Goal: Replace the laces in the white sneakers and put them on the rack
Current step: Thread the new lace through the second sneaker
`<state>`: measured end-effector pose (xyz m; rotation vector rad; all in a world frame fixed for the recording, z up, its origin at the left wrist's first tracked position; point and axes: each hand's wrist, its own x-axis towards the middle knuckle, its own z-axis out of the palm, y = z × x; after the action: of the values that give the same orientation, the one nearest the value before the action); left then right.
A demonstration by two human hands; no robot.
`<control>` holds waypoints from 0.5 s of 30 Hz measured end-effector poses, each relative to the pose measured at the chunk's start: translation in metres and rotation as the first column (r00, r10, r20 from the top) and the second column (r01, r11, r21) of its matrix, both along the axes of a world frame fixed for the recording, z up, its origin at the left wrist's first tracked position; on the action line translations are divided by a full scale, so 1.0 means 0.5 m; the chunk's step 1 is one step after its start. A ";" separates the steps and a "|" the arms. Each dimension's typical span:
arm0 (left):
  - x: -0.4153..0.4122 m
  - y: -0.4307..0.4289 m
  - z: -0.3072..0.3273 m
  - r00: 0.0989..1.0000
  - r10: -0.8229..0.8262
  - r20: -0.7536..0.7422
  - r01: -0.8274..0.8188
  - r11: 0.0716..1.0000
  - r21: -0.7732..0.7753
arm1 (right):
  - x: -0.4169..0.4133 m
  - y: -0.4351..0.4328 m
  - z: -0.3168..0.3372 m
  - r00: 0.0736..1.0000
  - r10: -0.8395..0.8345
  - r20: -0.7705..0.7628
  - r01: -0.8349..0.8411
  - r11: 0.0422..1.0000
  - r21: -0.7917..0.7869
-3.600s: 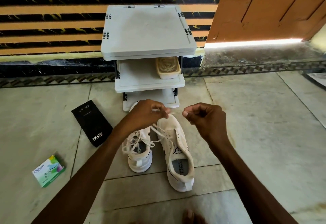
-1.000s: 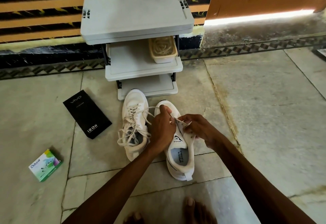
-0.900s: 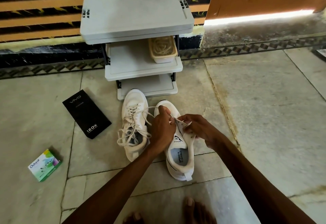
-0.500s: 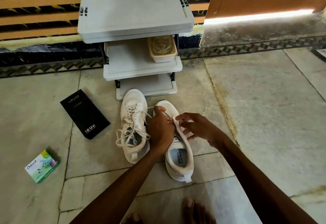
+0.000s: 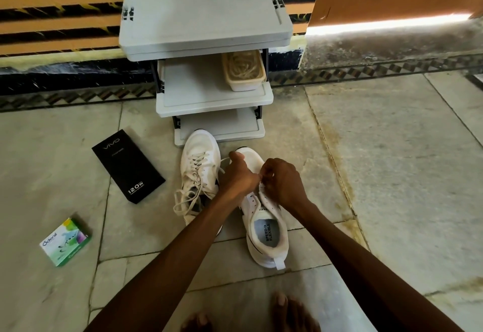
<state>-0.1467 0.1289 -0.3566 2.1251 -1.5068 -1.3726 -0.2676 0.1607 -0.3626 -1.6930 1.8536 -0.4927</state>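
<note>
Sneakers sat side by side on the stone floor (image 5: 392,174), just in front of the grey rack (image 5: 206,10). The laced sneaker (image 5: 200,148) had its toe right up against the rack's bottom shelf. The other sneaker (image 5: 266,229) sat just to its right, with its toe a little short of the rack.

On the right side, wide floor lay open up to the door step. On the left there was less room. A black box (image 5: 128,165) lay near the laced sneaker, and a small green box (image 5: 65,241) lay farther off. A tub of laces (image 5: 244,71) sat at the right end of the rack's middle shelf, close to the edge.

Each sneaker was long from heel to toe. That long line ran away from the person, with toes to the rack and heels to the person's bare feet (image 5: 290,310). The other sneaker's toe leaned a bit to the left.

The left hand (image 5: 239,177) and the right hand (image 5: 283,184) met over the front of the other sneaker. Their fingers were curled, and both pinched the white lace (image 5: 224,161) by the lace holes.
</note>
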 end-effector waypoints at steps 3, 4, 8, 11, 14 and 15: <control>0.005 -0.001 -0.001 1.000 -0.017 0.002 0.017 1.000 0.004 | 0.011 -0.013 0.001 0.994 0.075 -0.082 -0.070 0.995 0.065; 0.006 -0.001 -0.001 0.999 -0.033 0.015 0.033 0.999 -0.011 | 0.011 -0.015 0.001 0.992 0.088 -0.090 -0.081 0.994 0.074; 0.010 0.008 0.003 0.992 -0.115 0.052 0.119 0.989 -0.091 | -0.001 -0.019 0.006 0.993 0.101 -0.061 -0.097 0.993 0.069; 0.013 0.019 -0.002 0.984 -0.176 0.042 0.178 0.981 -0.072 | -0.024 -0.034 0.022 0.999 0.032 -0.026 -0.033 0.999 -0.022; 0.013 0.032 -0.004 0.977 -0.204 0.055 0.208 0.976 -0.067 | -0.049 -0.069 0.057 0.983 -0.139 0.121 0.149 0.986 -0.072; 0.012 0.033 -0.005 0.977 -0.202 0.064 0.207 0.976 -0.072 | -0.056 -0.076 0.069 0.964 -0.180 0.193 0.192 0.981 -0.042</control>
<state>-0.1407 0.1453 -0.3589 2.0242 -1.8143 -1.3009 -0.2955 0.1225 -0.3279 -1.4602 1.8824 -0.7662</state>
